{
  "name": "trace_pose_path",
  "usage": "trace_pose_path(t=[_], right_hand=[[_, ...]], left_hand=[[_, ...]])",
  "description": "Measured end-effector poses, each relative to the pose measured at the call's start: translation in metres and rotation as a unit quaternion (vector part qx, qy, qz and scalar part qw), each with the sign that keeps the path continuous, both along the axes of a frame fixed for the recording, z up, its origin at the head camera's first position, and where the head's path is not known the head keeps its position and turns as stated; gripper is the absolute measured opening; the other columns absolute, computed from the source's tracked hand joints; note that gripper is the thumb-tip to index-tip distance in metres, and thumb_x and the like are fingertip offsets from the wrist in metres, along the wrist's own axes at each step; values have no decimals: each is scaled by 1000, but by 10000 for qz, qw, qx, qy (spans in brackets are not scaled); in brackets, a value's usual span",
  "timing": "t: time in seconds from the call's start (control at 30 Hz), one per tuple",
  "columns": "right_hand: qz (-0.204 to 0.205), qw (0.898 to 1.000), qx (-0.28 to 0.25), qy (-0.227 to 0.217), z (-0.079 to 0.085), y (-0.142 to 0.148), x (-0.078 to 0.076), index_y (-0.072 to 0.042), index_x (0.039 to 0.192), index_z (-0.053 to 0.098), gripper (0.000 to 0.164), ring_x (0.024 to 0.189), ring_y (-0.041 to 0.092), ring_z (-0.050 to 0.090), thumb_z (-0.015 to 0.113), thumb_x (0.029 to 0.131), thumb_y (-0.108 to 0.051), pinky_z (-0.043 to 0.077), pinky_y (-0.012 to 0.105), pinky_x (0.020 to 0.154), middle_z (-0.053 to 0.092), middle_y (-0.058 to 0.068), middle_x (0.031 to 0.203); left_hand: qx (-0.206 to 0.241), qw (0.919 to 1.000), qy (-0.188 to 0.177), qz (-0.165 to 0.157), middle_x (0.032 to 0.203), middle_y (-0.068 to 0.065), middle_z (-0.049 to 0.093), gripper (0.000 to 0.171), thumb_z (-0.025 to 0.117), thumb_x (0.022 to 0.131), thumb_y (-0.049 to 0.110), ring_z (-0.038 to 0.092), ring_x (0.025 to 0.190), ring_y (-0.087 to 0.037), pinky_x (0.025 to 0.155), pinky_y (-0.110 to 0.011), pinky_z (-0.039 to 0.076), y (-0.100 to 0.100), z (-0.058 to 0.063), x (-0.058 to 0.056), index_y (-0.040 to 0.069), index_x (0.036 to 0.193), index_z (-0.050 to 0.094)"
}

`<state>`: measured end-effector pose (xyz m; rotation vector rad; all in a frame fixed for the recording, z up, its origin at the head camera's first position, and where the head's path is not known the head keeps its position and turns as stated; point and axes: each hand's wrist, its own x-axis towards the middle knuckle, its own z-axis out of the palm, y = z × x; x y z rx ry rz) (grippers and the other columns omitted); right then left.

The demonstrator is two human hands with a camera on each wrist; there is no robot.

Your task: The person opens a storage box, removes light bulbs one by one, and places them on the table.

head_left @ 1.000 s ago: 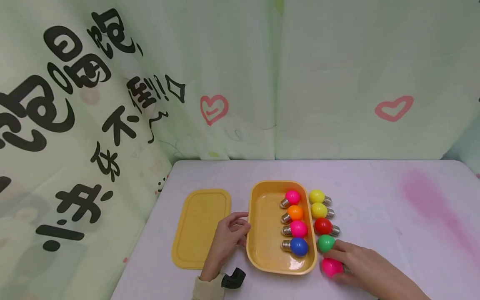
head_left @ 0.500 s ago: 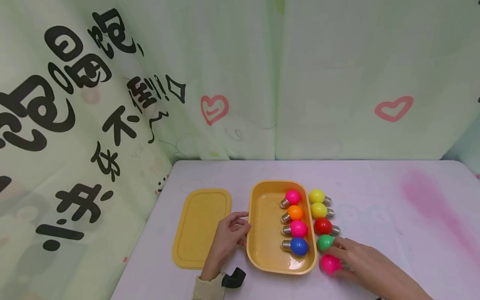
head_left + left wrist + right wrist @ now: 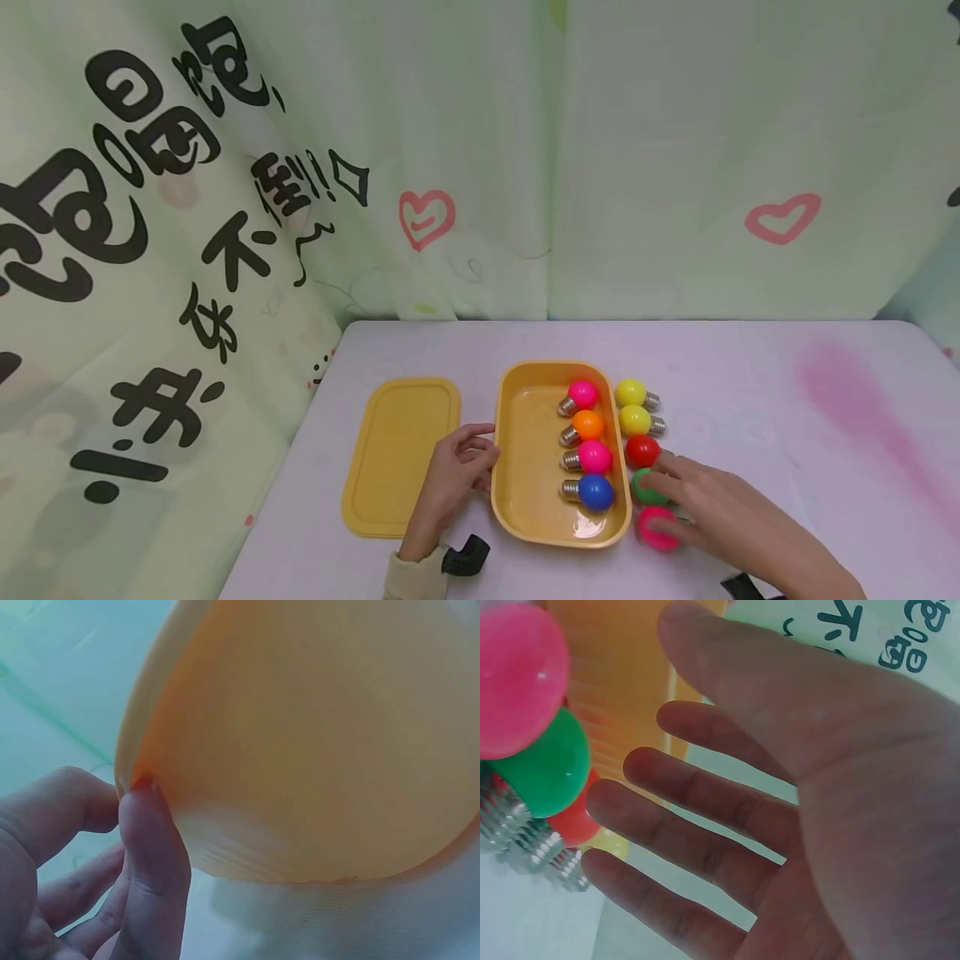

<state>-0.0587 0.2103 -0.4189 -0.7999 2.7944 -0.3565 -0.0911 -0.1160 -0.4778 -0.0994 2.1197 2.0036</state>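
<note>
My left hand [image 3: 467,467] is at the left side of the yellow tray [image 3: 517,508]; in the left wrist view the thumb and a finger pinch its edge [image 3: 129,750]. Inside the tray, near its right wall, lie a pink bulb [image 3: 582,393], an orange bulb [image 3: 588,425], another pink bulb [image 3: 595,457] and a blue bulb [image 3: 596,492]. My right hand [image 3: 712,508] hovers over a green bulb [image 3: 647,487] and a pink bulb [image 3: 656,528] outside the tray. Its fingers are spread in the right wrist view, apart from the bulbs.
Two yellow bulbs [image 3: 634,419] and a red bulb [image 3: 642,450] continue the column along the tray's right side. A flat yellow lid [image 3: 401,458] lies on the table [image 3: 750,400] to the left. A printed curtain [image 3: 637,167] hangs behind.
The outside pink bulb has shifted slightly away from me, closer to the green one. My right hand has let go of it and spread its fingers. The left hand stays put.
</note>
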Motion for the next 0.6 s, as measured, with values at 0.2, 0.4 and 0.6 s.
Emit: trace_pose_path(t=[0.2,0.4,0.6], right_hand=[[-11,9996,-221,195,14,-8,-4,-23,108,72,38,89,8,61,83,76,-40,60,29,74,64,-8,104],[107,9982,-190,565,20,-14,-9,-20,109,72,39,87,8,61,83,77,-40,59,25,71,63,-6,102],[207,9959,-269,844,23,-19,-15,-18,109,72,36,85,8,57,83,79,-34,57,24,68,62,-4,102]], left_hand=[[3,10000,20,-27,94,-8,63,40,70,92,13,59,59,-14,54,-25,56,0,1,1,2,129,60],[-26,10000,-15,-24,95,-8,64,41,70,92,13,60,60,-15,55,-25,56,0,1,1,2,130,60],[-44,10000,-53,-17,96,-8,64,41,70,92,14,61,63,-15,54,-25,56,0,1,0,2,130,60]])
